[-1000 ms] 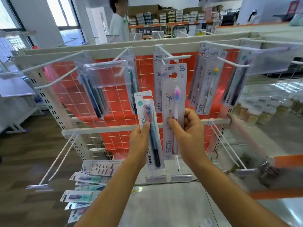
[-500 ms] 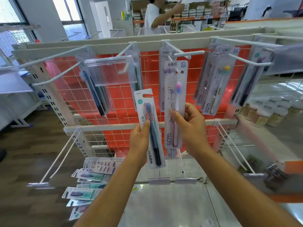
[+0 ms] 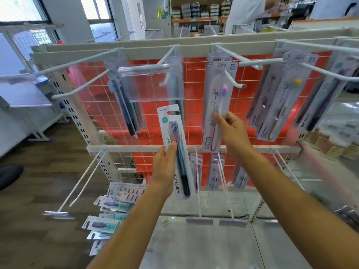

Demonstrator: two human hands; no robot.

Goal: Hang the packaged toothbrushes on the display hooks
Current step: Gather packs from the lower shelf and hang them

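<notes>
A white wire rack with an orange back panel carries several display hooks. My right hand (image 3: 231, 131) pinches the lower part of a clear pack with a pink-bristled toothbrush (image 3: 217, 101). The pack's top hole is threaded on the upper middle hook (image 3: 236, 82), whose tip sticks out in front of it. Another pack of the same brand hangs behind it. My left hand (image 3: 164, 167) grips a white Hane pack with a dark blue toothbrush (image 3: 175, 152), held upright in front of the rack's middle rail, apart from any hook.
More toothbrush packs hang at the upper left (image 3: 126, 111) and upper right (image 3: 279, 101). A clear label holder (image 3: 151, 82) hangs on the hook left of centre. Long lower hooks (image 3: 198, 181) jut toward me. Loose packs (image 3: 108, 216) are piled at lower left. A person (image 3: 244, 14) stands behind the rack.
My right hand lifted the pink-bristled pack and slid its hole onto the upper middle hook. The left hand kept the Hane pack roughly in place. The person behind moved right.
</notes>
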